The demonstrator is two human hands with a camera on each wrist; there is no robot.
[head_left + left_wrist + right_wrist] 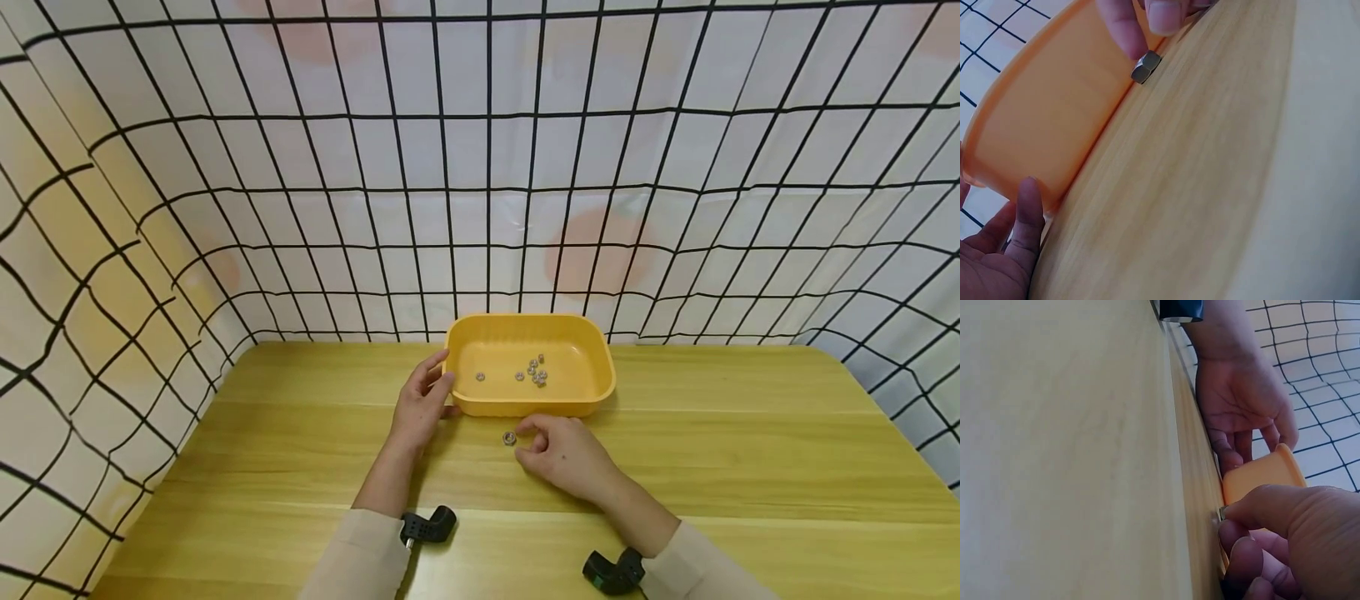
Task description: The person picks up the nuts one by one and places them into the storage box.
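Note:
A yellow plastic tray stands on the table with several small metal nuts inside. My left hand holds its left end, thumb against the outer wall and fingers around the end. One hex nut lies on the wood just in front of the tray. Beside that nut is my right hand, index finger and thumb apart at its right side. In the left wrist view one fingertip comes right to the top edge of the nut. The right wrist view mostly hides the nut behind the fingers.
A black wire grid rises behind the table and along both sides, with pale sheeting behind it. Black wrist cameras sit at both cuffs, close above the table's near part.

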